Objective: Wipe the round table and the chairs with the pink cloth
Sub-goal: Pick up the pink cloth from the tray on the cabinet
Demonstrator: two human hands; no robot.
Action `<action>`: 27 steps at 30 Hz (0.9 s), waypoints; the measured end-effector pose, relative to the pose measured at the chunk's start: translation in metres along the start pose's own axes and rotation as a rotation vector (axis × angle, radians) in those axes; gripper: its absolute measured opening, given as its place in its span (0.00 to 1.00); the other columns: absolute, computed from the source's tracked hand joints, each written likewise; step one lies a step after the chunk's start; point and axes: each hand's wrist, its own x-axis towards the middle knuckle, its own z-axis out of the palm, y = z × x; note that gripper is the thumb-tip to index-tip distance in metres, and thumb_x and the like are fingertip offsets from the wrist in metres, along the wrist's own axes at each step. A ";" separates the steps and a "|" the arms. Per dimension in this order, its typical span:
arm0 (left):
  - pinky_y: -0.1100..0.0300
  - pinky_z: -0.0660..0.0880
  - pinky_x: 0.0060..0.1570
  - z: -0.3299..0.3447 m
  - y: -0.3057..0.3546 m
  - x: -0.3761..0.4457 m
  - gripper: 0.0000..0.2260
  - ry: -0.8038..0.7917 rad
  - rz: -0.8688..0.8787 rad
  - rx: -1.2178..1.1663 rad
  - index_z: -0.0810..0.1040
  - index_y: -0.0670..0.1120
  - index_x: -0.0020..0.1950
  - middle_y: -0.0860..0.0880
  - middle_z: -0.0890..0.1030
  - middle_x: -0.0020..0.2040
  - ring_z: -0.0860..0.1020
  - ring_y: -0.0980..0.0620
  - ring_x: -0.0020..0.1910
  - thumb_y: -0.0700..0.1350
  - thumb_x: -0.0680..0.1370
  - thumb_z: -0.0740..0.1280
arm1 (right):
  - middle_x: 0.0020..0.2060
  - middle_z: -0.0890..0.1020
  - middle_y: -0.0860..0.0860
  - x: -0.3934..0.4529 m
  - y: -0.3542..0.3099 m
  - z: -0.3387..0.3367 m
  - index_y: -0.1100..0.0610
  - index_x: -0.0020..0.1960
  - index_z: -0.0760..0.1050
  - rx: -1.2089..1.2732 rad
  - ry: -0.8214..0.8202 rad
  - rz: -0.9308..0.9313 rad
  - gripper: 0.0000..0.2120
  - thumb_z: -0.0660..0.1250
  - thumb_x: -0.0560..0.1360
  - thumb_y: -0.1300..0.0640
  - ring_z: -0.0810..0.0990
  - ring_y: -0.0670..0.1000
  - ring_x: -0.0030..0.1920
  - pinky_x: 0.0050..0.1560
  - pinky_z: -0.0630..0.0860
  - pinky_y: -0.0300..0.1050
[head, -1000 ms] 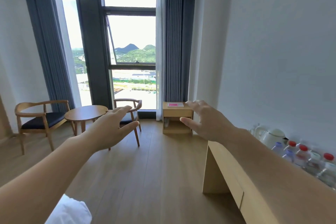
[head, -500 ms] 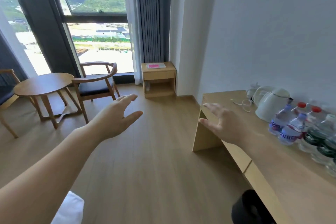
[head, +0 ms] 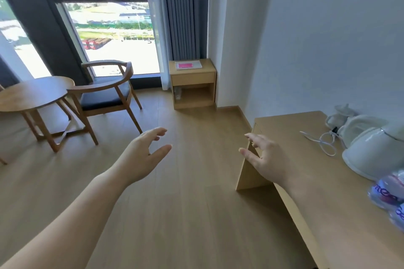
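The pink cloth (head: 185,65) lies folded on a white sheet on top of a small wooden nightstand (head: 193,78) by the window. The round wooden table (head: 32,94) stands at the left edge. Beside it is a wooden chair (head: 105,94) with a dark seat cushion; a second chair is mostly out of frame at the far left. My left hand (head: 142,157) and my right hand (head: 264,159) are stretched out over the floor, both empty with fingers apart, well short of the nightstand.
A long wooden desk (head: 328,181) runs along the right wall, with a white kettle (head: 376,153), its cord (head: 321,142) and water bottles (head: 391,194) on it. Grey curtains (head: 185,11) hang beside the big window. Wooden floor stretches ahead.
The view has moved forward and tilted down and to the right; the nightstand, the chair and the desk look closer. Both hands stay outstretched and empty, lower in the frame.
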 end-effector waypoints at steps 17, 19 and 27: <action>0.59 0.67 0.64 -0.018 -0.043 0.258 0.24 0.145 -0.140 0.006 0.67 0.50 0.73 0.52 0.72 0.69 0.70 0.54 0.67 0.51 0.78 0.66 | 0.72 0.69 0.49 0.348 -0.030 -0.005 0.52 0.76 0.63 0.056 -0.082 -0.365 0.29 0.63 0.79 0.44 0.68 0.49 0.71 0.67 0.68 0.42; 0.59 0.67 0.62 -0.018 -0.058 0.303 0.24 0.142 -0.124 0.009 0.67 0.50 0.73 0.52 0.72 0.69 0.69 0.55 0.67 0.51 0.78 0.66 | 0.71 0.70 0.49 0.381 -0.014 0.008 0.53 0.75 0.64 0.040 -0.096 -0.323 0.28 0.63 0.79 0.44 0.70 0.49 0.70 0.66 0.68 0.41; 0.64 0.69 0.56 -0.031 -0.091 0.533 0.23 0.049 0.080 0.003 0.68 0.51 0.72 0.53 0.73 0.65 0.68 0.60 0.59 0.51 0.78 0.66 | 0.69 0.72 0.47 0.508 0.057 0.053 0.53 0.73 0.68 0.028 -0.125 -0.001 0.27 0.64 0.78 0.43 0.72 0.46 0.67 0.64 0.69 0.41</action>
